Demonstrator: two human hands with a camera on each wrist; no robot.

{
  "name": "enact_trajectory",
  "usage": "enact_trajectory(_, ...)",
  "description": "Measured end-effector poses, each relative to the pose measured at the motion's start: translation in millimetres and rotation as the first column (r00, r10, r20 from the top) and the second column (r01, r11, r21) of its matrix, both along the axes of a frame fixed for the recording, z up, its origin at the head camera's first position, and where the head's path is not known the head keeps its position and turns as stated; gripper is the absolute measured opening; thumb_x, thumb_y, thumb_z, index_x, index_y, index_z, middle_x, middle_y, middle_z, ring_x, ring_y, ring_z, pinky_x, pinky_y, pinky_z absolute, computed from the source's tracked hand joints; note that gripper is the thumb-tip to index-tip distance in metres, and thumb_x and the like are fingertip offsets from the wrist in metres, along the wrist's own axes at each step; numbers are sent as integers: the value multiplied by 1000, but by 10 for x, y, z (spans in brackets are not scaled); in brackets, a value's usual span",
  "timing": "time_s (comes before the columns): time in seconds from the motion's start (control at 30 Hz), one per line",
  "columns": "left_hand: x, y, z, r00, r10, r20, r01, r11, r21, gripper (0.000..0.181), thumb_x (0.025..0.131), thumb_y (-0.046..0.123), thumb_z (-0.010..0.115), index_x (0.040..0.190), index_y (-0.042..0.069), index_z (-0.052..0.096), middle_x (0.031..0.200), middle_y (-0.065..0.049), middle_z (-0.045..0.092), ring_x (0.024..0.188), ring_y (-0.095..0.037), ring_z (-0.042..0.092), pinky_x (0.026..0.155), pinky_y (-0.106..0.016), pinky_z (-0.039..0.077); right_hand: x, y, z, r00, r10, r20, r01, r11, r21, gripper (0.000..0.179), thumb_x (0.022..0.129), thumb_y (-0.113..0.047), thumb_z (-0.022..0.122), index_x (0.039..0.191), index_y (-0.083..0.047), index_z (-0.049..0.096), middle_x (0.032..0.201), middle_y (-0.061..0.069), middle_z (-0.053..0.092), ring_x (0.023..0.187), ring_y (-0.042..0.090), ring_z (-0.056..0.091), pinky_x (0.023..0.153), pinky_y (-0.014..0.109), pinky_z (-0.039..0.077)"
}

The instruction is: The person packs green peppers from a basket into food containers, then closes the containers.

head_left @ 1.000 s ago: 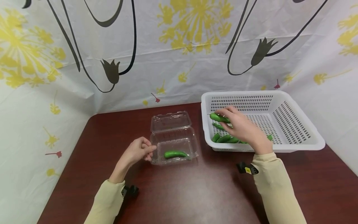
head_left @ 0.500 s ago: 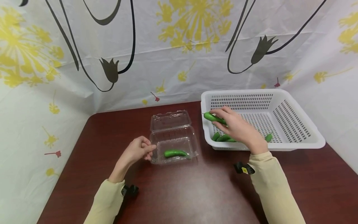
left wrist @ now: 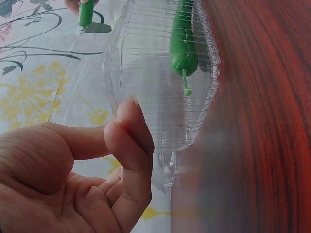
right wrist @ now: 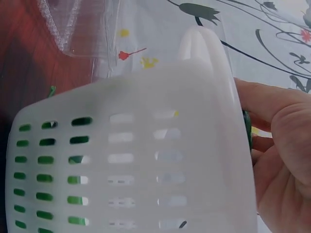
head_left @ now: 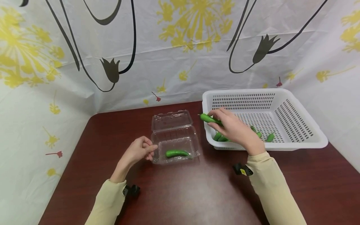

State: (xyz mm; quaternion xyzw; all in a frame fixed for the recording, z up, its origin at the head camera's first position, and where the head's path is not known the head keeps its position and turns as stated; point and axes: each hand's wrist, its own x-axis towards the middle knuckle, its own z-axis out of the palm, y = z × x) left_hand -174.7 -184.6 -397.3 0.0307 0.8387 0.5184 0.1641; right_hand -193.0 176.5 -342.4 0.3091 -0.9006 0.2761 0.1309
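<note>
A clear plastic clamshell container point(head_left: 174, 137) stands with its lid folded back, and one green pepper point(head_left: 176, 153) lies inside it near the front wall. My left hand point(head_left: 139, 150) pinches the container's left rim between thumb and curled fingers. Above the left rim of a white basket point(head_left: 306, 145), my right hand point(head_left: 232, 128) grips another green pepper point(head_left: 209, 118) between thumb and fingers, its stem end pointing left. The basket's wall hides most of that pepper in the right wrist view, where part of my right hand point(right wrist: 286, 141) shows past the edge.
Several more green peppers point(head_left: 270, 137) lie in the basket, mostly along its front wall. Both containers sit on a dark red wooden table point(head_left: 180, 193). A white patterned cloth point(head_left: 168, 72) hangs behind and at the sides.
My right hand has carried its pepper leftward from inside the basket to above the basket's left rim. The left hand stays at the clamshell container's rim.
</note>
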Motion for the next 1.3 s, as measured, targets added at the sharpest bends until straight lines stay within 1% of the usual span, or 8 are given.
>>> enact_trajectory(0.23, 14, 10, 17, 1000, -2, 4, 2, 1000, 4, 25, 100, 13, 66, 106, -6, 50, 73, -12, 65, 56, -17, 63, 61, -38, 58, 10, -69, 0, 1000, 4, 26, -4, 1000, 1, 22, 97, -15, 71, 111, -1, 62, 92, 8, 58, 83, 21, 55, 74, 39, 49)
enact_trajectory(0.37, 17, 12, 15, 1000, -1, 3, 1, 1000, 6, 25, 100, 13, 66, 106, -6, 50, 72, -11, 64, 56, -17, 63, 60, -38, 58, 19, -96, -6, 999, 13, 33, -13, 1000, -4, 23, 96, -16, 72, 112, -2, 61, 94, 7, 58, 83, 19, 55, 73, 37, 50)
enact_trajectory(0.53, 9, 16, 13, 1000, 4, 6, -4, 1000, 12, 25, 100, 12, 66, 106, -6, 50, 72, -11, 64, 55, -16, 62, 59, -36, 57, 12, -127, -33, 1000, 13, -10, -13, 1000, -1, 25, 95, -16, 73, 112, -4, 61, 94, 8, 59, 82, 20, 56, 73, 38, 51)
enact_trajectory(0.63, 6, 15, 11, 1000, 5, 6, -5, 1000, 8, 25, 99, 12, 67, 106, -6, 50, 72, -11, 64, 55, -16, 62, 58, -36, 57, 12, -154, -54, 998, 24, -54, -24, 1000, -1, 27, 94, -16, 75, 112, -4, 60, 93, 8, 58, 80, 21, 56, 72, 38, 50)
enact_trajectory(0.8, 7, 11, 7, 1000, 3, 5, -3, 1000, 7, 26, 99, 13, 67, 106, -6, 50, 72, -11, 64, 56, -17, 63, 59, -36, 57, 19, -206, -90, 993, 50, -111, -51, 999, -8, 28, 92, -12, 76, 113, -2, 60, 96, 11, 55, 83, 23, 55, 73, 39, 51)
enact_trajectory(1.0, -2, 8, 7, 1000, -1, 3, 1, 1000, 16, 26, 99, 12, 67, 106, -6, 50, 72, -11, 64, 55, -16, 62, 58, -35, 57, 28, -268, -121, 989, 54, -136, -56, 998, -13, 26, 94, -11, 74, 113, -1, 60, 99, 14, 53, 84, 24, 54, 74, 41, 51)
enact_trajectory(1.2, -2, 10, 9, 1000, 2, 7, -2, 1000, 14, 26, 99, 13, 67, 106, -6, 50, 72, -11, 64, 55, -16, 62, 58, -35, 57, 56, -333, -141, 986, 54, -155, -59, 998, -25, 23, 95, -11, 72, 114, -3, 61, 99, 10, 53, 82, 22, 53, 73, 39, 51)
enact_trajectory(1.3, 1, 12, 11, 1000, 4, 7, -4, 1000, 11, 27, 99, 13, 67, 106, -6, 50, 72, -11, 64, 55, -16, 62, 58, -35, 57, 64, -377, -160, 983, 68, -171, -73, 997, -26, 21, 95, -9, 70, 113, -3, 61, 97, 10, 53, 80, 21, 53, 72, 39, 51)
